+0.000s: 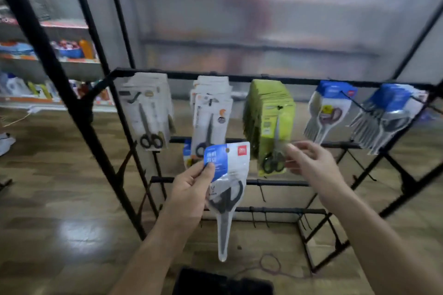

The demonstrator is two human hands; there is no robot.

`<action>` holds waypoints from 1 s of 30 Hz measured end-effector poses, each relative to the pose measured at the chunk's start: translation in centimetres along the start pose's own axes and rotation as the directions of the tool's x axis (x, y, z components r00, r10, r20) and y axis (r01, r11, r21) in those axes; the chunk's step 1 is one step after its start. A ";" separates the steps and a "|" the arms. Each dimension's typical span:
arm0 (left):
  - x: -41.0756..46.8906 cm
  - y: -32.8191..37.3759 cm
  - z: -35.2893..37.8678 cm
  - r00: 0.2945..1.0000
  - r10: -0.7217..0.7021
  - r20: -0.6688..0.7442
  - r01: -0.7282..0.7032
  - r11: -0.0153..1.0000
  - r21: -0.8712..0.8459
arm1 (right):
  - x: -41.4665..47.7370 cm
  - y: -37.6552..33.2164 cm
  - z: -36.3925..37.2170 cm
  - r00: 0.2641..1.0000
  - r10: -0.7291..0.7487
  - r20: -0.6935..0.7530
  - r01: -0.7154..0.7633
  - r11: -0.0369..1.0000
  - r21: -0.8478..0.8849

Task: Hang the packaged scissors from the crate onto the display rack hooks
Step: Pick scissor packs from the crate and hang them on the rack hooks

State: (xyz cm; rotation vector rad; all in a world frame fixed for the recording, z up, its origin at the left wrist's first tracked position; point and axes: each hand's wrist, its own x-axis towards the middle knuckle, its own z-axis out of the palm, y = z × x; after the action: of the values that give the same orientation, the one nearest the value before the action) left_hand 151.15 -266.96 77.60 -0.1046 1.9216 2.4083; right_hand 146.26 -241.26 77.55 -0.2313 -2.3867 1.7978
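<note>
My left hand pinches a packaged pair of scissors by its blue-and-white card top; the black-handled scissors hang point down in front of the black display rack. My right hand is raised to the right of it with relaxed fingers, empty, next to the green scissor packs. Hooks on the top bar carry white packs and blue-topped packs. A dark crate shows at the bottom edge.
Lower rack bars hold bare hooks. A wooden floor lies below, with a thin cord loop beside the rack foot. Store shelves with goods stand at the left behind the rack frame.
</note>
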 end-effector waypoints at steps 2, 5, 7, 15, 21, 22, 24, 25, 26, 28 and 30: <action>0.2 -1.3 5.4 0.998 0.003 0.056 -0.007 0.998 0.067 | -2.5 1.0 -2.6 0.955 -0.010 0.295 -0.001 0.999 0.037; 0.9 -3.2 14.2 0.994 0.002 0.108 -0.017 0.991 0.132 | -3.4 3.7 -8.5 0.939 -0.050 0.341 0.005 0.991 0.131; 1.6 -4.5 19.8 0.987 -0.023 0.160 -0.003 0.987 0.163 | -2.5 5.7 -13.5 0.971 -0.079 0.226 0.038 0.983 0.181; 5.0 -7.8 35.3 0.942 -0.055 0.330 -0.104 0.888 0.447 | 1.3 12.0 -27.8 0.999 -0.020 -0.032 0.031 0.916 0.400; 7.9 -7.7 36.0 0.964 -0.005 0.264 -0.210 0.594 0.777 | 7.2 10.9 -33.2 0.963 -0.048 -0.265 0.167 0.877 0.449; 7.9 -7.6 35.6 0.967 -0.026 0.252 -0.197 0.546 0.814 | 8.1 10.5 -33.6 0.958 -0.056 -0.280 0.184 0.872 0.453; 7.7 -7.7 35.0 0.974 -0.066 0.215 -0.155 0.497 0.854 | 9.8 9.9 -33.9 0.945 -0.067 -0.320 0.216 0.863 0.457; 7.6 -7.8 34.7 0.978 -0.086 0.189 -0.126 0.477 0.870 | 10.4 9.7 -33.9 0.937 -0.062 -0.345 0.222 0.866 0.448; 7.5 -8.0 34.4 0.980 -0.106 0.165 -0.100 0.452 0.886 | 11.1 9.7 -33.8 0.930 -0.050 -0.365 0.218 0.874 0.434; 7.0 -8.5 33.7 0.981 -0.155 0.120 -0.050 0.394 0.918 | 12.1 9.7 -33.4 0.924 -0.025 -0.383 0.194 0.892 0.409; 6.6 -8.9 32.9 0.979 -0.186 0.085 -0.033 0.269 0.963 | 12.9 9.8 -32.9 0.921 0.010 -0.389 0.156 0.907 0.391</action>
State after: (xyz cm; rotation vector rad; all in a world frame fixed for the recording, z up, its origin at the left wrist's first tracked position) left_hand 144.82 -232.86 75.65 0.0912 2.7750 0.7058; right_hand 140.79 -204.95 77.45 -0.3908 -1.6821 1.9564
